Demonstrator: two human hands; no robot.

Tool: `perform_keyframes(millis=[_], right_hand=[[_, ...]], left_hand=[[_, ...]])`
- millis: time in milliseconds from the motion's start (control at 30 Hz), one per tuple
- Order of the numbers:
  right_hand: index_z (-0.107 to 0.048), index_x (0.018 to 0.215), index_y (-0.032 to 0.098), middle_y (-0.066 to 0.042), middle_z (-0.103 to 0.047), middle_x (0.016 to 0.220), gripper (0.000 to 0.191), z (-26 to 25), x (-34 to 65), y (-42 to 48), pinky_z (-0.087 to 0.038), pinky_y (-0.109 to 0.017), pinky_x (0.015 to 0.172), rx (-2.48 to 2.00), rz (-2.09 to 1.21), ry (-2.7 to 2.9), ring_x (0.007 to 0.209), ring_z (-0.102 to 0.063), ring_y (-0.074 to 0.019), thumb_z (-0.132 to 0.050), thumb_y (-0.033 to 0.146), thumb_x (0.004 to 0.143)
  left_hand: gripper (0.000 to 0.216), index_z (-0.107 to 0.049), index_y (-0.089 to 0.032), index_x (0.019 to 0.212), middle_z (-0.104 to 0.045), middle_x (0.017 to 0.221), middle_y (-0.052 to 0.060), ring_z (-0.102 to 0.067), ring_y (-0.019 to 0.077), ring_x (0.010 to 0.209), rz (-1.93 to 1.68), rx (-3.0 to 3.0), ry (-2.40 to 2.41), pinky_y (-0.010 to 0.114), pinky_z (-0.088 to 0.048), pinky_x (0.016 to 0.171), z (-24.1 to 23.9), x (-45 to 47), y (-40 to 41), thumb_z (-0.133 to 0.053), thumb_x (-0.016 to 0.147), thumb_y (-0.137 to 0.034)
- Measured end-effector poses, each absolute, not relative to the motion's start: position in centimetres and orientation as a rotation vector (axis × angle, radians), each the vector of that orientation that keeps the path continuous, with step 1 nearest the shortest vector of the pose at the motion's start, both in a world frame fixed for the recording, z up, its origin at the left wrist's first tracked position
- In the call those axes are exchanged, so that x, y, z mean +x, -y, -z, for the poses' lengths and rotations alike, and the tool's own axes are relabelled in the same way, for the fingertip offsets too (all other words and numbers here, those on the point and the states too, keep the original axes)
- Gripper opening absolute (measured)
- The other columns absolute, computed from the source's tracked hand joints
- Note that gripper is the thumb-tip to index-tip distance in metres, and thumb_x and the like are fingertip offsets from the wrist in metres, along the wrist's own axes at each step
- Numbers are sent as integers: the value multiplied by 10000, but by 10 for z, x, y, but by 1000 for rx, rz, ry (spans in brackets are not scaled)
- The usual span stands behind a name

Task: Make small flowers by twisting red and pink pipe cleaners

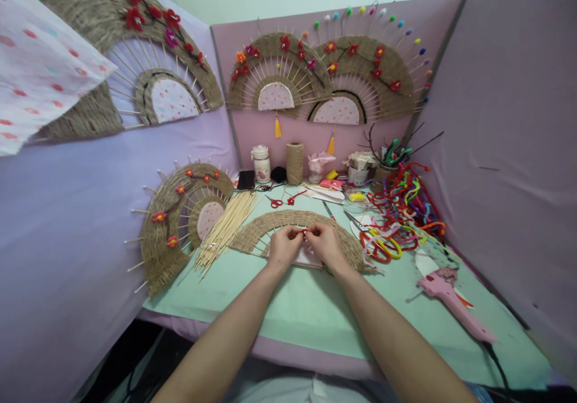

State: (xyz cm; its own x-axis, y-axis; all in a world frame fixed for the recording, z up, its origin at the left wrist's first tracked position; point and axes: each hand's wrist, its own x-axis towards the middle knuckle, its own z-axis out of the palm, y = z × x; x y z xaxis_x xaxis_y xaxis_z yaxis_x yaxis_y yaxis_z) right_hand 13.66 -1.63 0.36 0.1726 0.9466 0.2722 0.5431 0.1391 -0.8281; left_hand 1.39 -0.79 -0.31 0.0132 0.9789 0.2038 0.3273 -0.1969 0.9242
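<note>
My left hand (285, 246) and my right hand (325, 245) meet over the middle of a half-round twine fan (253, 230) lying on the table. Both are closed, with the fingertips pinching a small red pipe cleaner (304, 232) between them. Its exact shape is mostly covered by my fingers. Below my hands, the fan's pale inner panel partly shows. Behind the fan lie a red pipe cleaner flower (291, 201) and small red-handled scissors (275, 203).
Thin wooden sticks (225, 228) lie in a pile at left. A heap of coloured pipe cleaners (415, 201) spreads at right, beside large scissors (381, 246). A pink glue gun (457, 307) with a cord rests front right. A twine spool (294, 163) stands at the back.
</note>
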Motion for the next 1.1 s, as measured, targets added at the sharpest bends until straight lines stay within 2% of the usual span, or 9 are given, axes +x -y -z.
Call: perform_keyframes(millis=[67,133,233,300,400,600,700,867,1100], right_hand=[[-652,651,142,-36,-654,609,181,-4,140,15,-375,-227,515,-1507,-602,1465,557,-560,-149,-495,231,639],[-659,671,138,-38,-663,631,185,-5,144,13,-378,-223,514,-1468,-666,1443,564,-562,-146,-512,246,636],[-662,670,133,-36,-665,632,189,-4,148,12,-384,-221,516,-1397,-756,1444,561,-557,-141,-527,259,632],[-667,669,131,-35,-663,628,194,-4,148,12,-386,-222,517,-1379,-798,1447,563,-555,-142,-536,267,628],[-667,665,129,-32,-656,621,191,-4,147,11,-377,-219,503,-1397,-833,1419,554,-544,-138,-553,277,623],[-619,752,129,-16,-623,595,223,-2,144,10,-348,-205,447,-1391,-922,1309,501,-515,-122,-614,304,613],[-593,802,138,-16,-625,622,236,-5,143,12,-362,-209,458,-1298,-937,1309,507,-517,-120,-603,328,661],[-607,779,158,-41,-634,744,199,-18,140,22,-427,-252,607,-1162,-655,1466,650,-553,-143,-540,345,769],[-617,816,194,-49,-582,840,103,-19,135,29,-420,-297,732,-1060,-263,1687,823,-527,-175,-556,275,803]], left_hand=[[265,-661,-144,916,-693,860,67,-639,140,697,-1159,1577,-1266,244,-501,632,4,10,5,-511,699,-122],[377,-618,-164,1052,-646,1058,85,-631,113,650,-1120,1603,-1152,235,-507,575,5,6,3,-458,718,-96],[382,-638,-187,1032,-557,1214,84,-627,123,763,-1139,1794,-1048,240,-519,616,5,1,0,-457,715,-76],[335,-668,-188,965,-622,1097,69,-608,148,863,-1148,1892,-1063,248,-512,681,4,0,-1,-481,710,-77],[267,-682,-181,909,-681,877,46,-606,150,809,-1107,1880,-1147,255,-493,700,3,-1,0,-506,721,-108],[152,-690,-170,770,-667,747,24,-580,135,728,-1175,1897,-1167,238,-446,689,1,-3,2,-551,712,-145],[133,-686,-157,744,-650,684,21,-572,128,660,-1205,1802,-1144,231,-443,637,0,-4,1,-559,712,-183],[132,-681,-139,724,-623,606,13,-557,121,580,-1304,1590,-1152,231,-447,589,-2,-6,-2,-586,688,-224],[148,-700,-158,765,-657,699,33,-574,124,626,-1413,1667,-1161,241,-461,617,-2,-5,1,-576,702,-208]])
